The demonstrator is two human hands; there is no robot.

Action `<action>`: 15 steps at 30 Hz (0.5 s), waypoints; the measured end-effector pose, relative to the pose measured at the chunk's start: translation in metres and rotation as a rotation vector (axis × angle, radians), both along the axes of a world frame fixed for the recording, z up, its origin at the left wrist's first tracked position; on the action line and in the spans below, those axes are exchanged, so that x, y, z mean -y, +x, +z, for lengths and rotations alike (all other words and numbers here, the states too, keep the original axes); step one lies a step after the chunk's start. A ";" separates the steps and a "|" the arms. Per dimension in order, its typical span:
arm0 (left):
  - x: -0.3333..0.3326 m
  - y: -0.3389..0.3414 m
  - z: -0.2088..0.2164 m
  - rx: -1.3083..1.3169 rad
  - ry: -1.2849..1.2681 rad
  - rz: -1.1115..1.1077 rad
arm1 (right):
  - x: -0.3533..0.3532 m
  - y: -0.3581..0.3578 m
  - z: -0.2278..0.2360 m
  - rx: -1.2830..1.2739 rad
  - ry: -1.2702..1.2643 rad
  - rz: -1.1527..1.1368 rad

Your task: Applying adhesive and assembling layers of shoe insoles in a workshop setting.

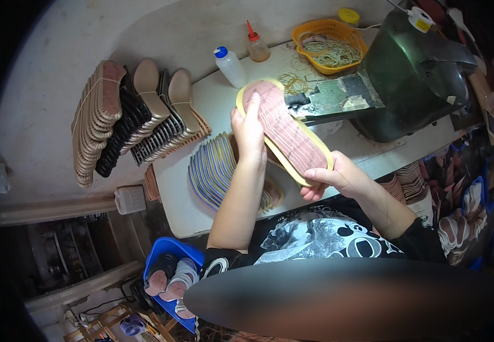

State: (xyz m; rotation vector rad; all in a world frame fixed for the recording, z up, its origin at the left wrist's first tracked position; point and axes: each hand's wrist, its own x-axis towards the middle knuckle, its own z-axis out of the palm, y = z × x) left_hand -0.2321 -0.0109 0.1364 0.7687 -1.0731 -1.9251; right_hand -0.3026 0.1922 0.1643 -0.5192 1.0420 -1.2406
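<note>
Between both hands is a shoe insole [292,130], pinkish on its upper face with pale cross lines and a yellow border. My left hand [250,130] grips its wide far end, thumb lying on top. At the narrower near end, my right hand [338,175] pinches the edge, thumb above and fingers curled underneath. The insole is tilted beside the flat arm of a green machine [338,100]. Under my left forearm, a fanned stack of insoles [210,171] with bluish and yellow edges lies on the white table [181,214]; the forearm hides part of it.
Banded insole bundles [96,122] lean at the wall, left. A white bottle with blue cap [231,68], a red-tipped bottle [257,48] and an orange basket [329,45] of bands stand at the back. A blue bin [164,251] holds more pieces; insole piles [412,182] lie at right.
</note>
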 end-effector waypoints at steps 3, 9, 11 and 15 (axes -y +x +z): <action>0.003 -0.008 0.004 0.059 0.024 0.012 | 0.002 0.004 -0.005 0.049 0.007 -0.031; 0.033 -0.017 0.009 0.223 -0.032 -0.137 | 0.024 0.023 -0.003 0.248 -0.069 -0.332; 0.051 -0.019 0.008 0.487 -0.215 -0.238 | 0.034 0.026 -0.005 0.264 -0.080 -0.356; 0.070 -0.018 0.011 0.577 -1.225 0.096 | 0.056 0.030 -0.002 0.266 -0.100 -0.434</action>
